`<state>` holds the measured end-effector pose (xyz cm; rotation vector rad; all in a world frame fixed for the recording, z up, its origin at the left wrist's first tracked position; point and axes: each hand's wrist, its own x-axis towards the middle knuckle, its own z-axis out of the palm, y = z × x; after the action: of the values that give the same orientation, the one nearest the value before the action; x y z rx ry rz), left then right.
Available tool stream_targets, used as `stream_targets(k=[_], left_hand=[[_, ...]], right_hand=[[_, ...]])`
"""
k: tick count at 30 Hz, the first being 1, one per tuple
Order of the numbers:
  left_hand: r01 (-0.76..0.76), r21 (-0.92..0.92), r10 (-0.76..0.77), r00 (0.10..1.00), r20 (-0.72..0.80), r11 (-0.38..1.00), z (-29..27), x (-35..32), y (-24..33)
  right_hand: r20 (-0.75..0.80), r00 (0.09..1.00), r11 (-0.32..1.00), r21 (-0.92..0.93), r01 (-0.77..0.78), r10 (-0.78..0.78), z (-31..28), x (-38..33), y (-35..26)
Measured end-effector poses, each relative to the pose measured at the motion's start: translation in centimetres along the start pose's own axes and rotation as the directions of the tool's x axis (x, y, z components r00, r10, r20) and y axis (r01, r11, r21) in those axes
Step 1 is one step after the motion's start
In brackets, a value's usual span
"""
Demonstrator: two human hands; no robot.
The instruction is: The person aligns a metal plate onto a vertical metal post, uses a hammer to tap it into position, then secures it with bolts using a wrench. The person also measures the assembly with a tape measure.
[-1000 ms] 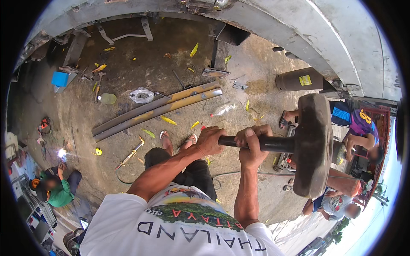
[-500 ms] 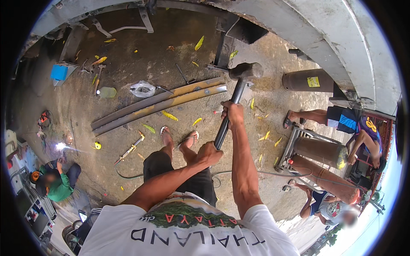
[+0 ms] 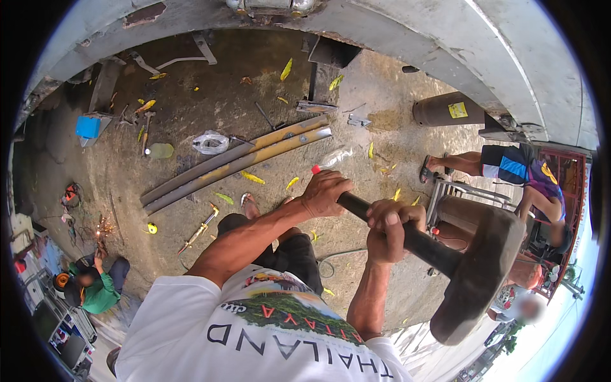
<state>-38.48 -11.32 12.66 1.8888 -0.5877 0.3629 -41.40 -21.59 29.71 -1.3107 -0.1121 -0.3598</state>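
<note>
A sledgehammer (image 3: 478, 277) with a heavy dark metal head and a black handle is raised on my right, its head close to the camera. My left hand (image 3: 327, 193) wraps round the end of the handle. Farther up the handle, between that end and the head, my right hand (image 3: 393, 230) has its fingers closed. Two long rusty steel channels (image 3: 238, 162) lie side by side on the ground ahead of my feet. Just beyond my left hand lies a clear plastic bottle (image 3: 336, 157) with a red cap.
Ahead curves a big grey metal body (image 3: 407, 38). A cutting torch (image 3: 198, 229) lies left of my feet. At the left, a person in green (image 3: 102, 291) crouches by sparks. Gas cylinders (image 3: 461, 213) on a rack and a standing person (image 3: 541, 191) are at the right.
The hammer has swung up from ahead of me to my right, its head now much nearer the camera. Both hands have stayed on the handle. The plastic bottle has come into sight.
</note>
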Motion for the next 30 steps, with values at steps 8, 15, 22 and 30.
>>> stream_targets(k=[8, 15, 22, 30], left_hand=[[-0.055, 0.006, 0.055, 0.996, -0.064, 0.998, -3.2, 13.0, -0.3], [0.869, 0.339, -0.918, 0.263, 0.298, 0.359, -1.3, -6.9, 1.2], [0.513, 0.249, -0.565, 0.793, 0.23, 0.821, -2.8, -6.5, 0.4], [-0.258, -0.03, 0.257, 0.965, -0.046, 0.966, -1.6, 9.8, 2.2]], right_hand=[[0.086, 0.914, 0.914, -0.061, 0.402, -0.396, 3.6, 6.4, -0.5], [-0.2, 0.6, 0.617, 0.031, -0.787, 0.775, -1.8, 4.7, 20.2], [-0.299, 0.789, 0.843, 0.216, -0.492, 0.537, 0.1, 3.5, 8.6], [0.071, 0.956, 0.95, -0.114, 0.292, -0.286, 0.6, 2.1, -4.6]])
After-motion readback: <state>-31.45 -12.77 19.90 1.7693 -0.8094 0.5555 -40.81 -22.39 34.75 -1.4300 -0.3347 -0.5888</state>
